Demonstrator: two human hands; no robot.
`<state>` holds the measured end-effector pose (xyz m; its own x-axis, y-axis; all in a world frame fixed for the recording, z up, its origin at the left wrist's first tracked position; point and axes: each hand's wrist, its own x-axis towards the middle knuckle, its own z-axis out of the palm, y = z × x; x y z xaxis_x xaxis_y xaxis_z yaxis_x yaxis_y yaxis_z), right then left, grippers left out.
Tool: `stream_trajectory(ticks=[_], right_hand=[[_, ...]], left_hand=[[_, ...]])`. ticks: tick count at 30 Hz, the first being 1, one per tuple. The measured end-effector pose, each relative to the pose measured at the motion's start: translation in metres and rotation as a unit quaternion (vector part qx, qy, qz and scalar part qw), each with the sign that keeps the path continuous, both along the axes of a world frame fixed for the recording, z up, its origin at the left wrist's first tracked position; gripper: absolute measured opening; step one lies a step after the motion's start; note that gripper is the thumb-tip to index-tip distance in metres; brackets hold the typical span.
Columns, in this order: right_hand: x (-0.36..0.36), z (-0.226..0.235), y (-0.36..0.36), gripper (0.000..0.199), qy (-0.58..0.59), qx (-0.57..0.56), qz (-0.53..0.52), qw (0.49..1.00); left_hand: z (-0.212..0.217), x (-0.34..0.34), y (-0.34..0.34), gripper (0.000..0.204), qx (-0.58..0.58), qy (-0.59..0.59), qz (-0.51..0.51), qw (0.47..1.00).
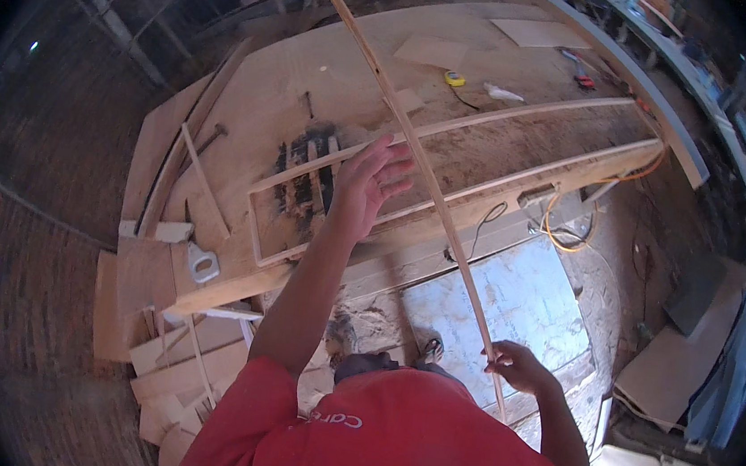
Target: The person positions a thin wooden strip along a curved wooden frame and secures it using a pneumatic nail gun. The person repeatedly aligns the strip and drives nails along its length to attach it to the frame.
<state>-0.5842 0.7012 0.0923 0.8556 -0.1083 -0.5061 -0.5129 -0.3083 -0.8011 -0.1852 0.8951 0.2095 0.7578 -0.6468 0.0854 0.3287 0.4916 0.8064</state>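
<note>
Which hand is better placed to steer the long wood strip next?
Right, I'd judge: the right hand grips the long wood strip near its lower end; the left hand looks open, not closed around it.

Bare, matt wood is being shown by the long strip (pixel 431 185) pinched in the right grip (pixel 508 365). Around and beneath the left grip (pixel 376 179), pale, unvarnished-looking wood is being displayed by the narrow frame (pixel 528 118), while a dull, dusty wooden surface is being presented by the counter (pixel 252 87). Left of the left grip, smooth white plastic is being suggested by the saw handle (pixel 202 263). Beyond the right grip, a scuffed, pale-blue finish is being revealed on the panel (pixel 530 284). Between both grips and the lower edge, matt cloth is being seen in the red shirt (pixel 409 416).
</note>
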Motion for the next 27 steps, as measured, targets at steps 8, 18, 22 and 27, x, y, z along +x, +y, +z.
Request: stream_trajectory(ticks=[8,18,22,27], right_hand=[[-0.009,-0.017,-0.039,0.036,0.092,0.06,0.053,0.993],[0.002,-0.032,-0.039,0.033,0.123,0.054,0.021,0.991],[0.007,-0.041,-0.031,0.034,0.117,0.081,0.021,0.99],[0.009,-0.038,-0.021,0.036,0.169,0.093,0.027,0.981]], left_hand=[[0.011,0.004,-0.012,0.029,0.158,-0.025,0.077,0.984],[0.006,0.006,0.002,0.023,0.163,0.028,0.108,0.98],[0.002,0.018,0.019,0.033,0.163,0.031,0.105,0.981],[0.004,0.072,0.054,0.035,0.029,0.061,0.156,0.985]])
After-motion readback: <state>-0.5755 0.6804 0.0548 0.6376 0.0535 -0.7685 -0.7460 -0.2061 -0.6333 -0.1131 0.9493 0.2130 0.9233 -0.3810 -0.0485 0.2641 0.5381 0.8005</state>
